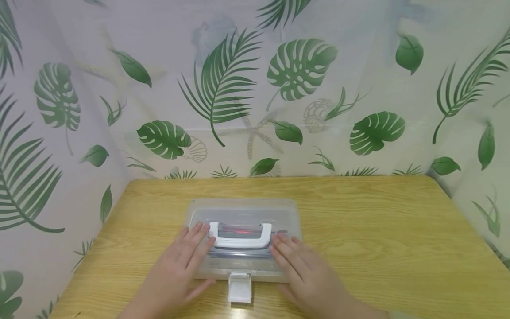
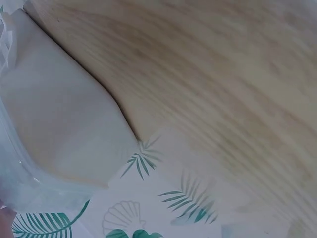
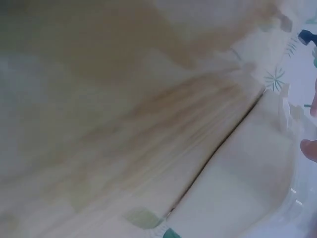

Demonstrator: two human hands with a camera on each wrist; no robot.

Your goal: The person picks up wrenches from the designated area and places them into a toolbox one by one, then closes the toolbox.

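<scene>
A clear plastic storage box [image 1: 243,268] with a white carrying handle [image 1: 241,243] sits on the table, its lid lying over it. At its front edge a white latch [image 1: 240,292] sticks out toward me. My left hand [image 1: 175,266] rests on the lid's left side, fingers extended and tips beside the handle. On the right side lies my right hand [image 1: 307,272], its straight fingers close together near the handle's other end. Through the lid show blurred dark items and a red streak. In the right wrist view, part of a thumb [image 3: 310,148] appears by the box.
The wooden table [image 1: 378,235] extends around the box, with more room to the right. Behind it and along both sides hangs a pale cloth [image 1: 247,150] printed with green leaves, starfish and shells.
</scene>
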